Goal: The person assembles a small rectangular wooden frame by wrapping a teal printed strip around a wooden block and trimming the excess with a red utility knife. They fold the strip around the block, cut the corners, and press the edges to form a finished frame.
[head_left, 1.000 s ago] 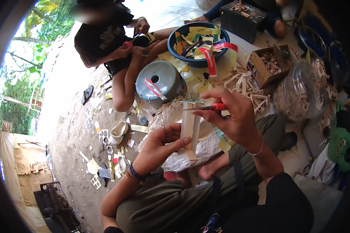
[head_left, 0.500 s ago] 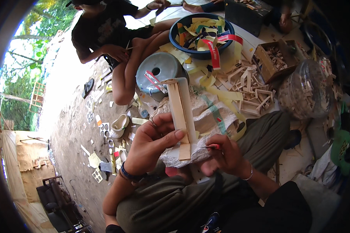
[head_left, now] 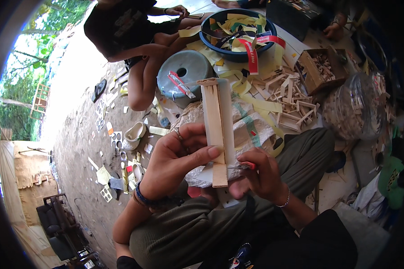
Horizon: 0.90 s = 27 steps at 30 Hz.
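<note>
Fingers [head_left: 197, 152] of left hand [head_left: 175, 163] still pinch wooden frame [head_left: 217, 130], now upright.

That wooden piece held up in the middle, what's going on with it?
A seated person holds a wooden strip assembly upright in the left hand, thumb pressed across its front. The right hand grips a small red-handled tool at its lower end. Beyond lie a pile of wood offcuts, a blue basin of coloured strips and a grey dome-shaped pot. Another person sits opposite.
</note>
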Each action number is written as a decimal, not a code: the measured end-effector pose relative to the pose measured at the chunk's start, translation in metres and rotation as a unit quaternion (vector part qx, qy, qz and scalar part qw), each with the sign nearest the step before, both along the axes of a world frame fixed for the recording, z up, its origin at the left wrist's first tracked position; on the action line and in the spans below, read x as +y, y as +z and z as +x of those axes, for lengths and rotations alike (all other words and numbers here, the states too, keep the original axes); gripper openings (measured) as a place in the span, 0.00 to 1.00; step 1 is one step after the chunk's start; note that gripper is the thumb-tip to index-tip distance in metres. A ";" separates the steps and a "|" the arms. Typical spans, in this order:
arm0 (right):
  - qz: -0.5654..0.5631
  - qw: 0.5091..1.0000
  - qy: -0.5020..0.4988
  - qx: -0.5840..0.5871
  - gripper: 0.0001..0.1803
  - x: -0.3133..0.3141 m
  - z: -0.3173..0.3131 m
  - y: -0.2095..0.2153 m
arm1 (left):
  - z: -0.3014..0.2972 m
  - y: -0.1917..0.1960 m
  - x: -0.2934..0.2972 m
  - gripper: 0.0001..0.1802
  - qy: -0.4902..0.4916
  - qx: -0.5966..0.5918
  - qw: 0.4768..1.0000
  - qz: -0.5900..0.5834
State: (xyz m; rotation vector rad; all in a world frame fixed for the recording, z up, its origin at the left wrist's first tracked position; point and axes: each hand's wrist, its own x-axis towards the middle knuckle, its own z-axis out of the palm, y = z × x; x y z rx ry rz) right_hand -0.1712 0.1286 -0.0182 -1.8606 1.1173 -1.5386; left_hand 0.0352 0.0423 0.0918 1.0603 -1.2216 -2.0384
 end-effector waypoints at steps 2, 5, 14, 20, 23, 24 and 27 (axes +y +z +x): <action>-0.001 1.000 -0.002 0.007 0.18 0.000 0.000 0.000 | 0.000 -0.001 0.000 0.25 -0.002 0.002 1.000 -0.001; -0.006 1.000 -0.008 0.014 0.18 0.000 0.001 -0.001 | 0.001 -0.002 -0.001 0.25 -0.005 0.000 1.000 0.003; -0.018 0.999 -0.027 0.027 0.17 -0.001 0.000 -0.002 | -0.001 -0.002 -0.001 0.25 -0.005 0.002 1.000 0.009; -0.018 0.999 -0.026 0.033 0.18 -0.001 -0.001 -0.003 | -0.001 -0.001 -0.001 0.25 -0.006 -0.002 1.000 0.006; -0.022 0.999 -0.025 0.037 0.19 -0.001 -0.001 -0.003 | 0.000 0.000 -0.001 0.25 -0.010 -0.003 1.000 0.009; -0.023 0.999 -0.025 0.038 0.20 -0.002 -0.001 -0.003 | 0.000 0.000 -0.001 0.26 -0.011 -0.004 1.000 0.011; -0.021 0.999 -0.025 0.040 0.20 -0.002 -0.001 -0.004 | -0.001 0.000 -0.001 0.26 -0.013 -0.001 1.000 0.014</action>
